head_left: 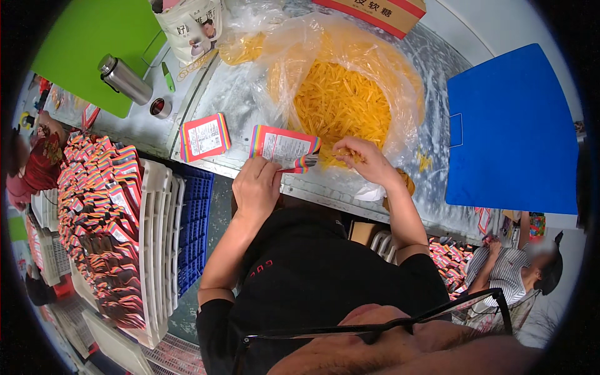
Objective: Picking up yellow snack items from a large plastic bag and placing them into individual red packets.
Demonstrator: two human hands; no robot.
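My left hand (256, 187) grips the lower edge of a red pouch (284, 147) with rainbow-striped ends and a white label. The pouch lies over the table's front edge, and its right end gapes open. Just to the right of that mouth is my right hand (369, 164), fingers bent together around a few thin yellow strips. Behind it, a large clear plastic bag (406, 81) stands wide open, heaped with yellow strips (340, 100). Another red pouch (205, 137) lies flat to the left, apart from my hands.
Left of me, stacked white crates (153, 250) hold many striped pouches. A steel flask (125, 78), a small cup (160, 108) and a green-handled tool (168, 77) are at the table's left. A blue panel (512, 131) rises at right. A carton (381, 12) sits behind; co-workers sit both sides.
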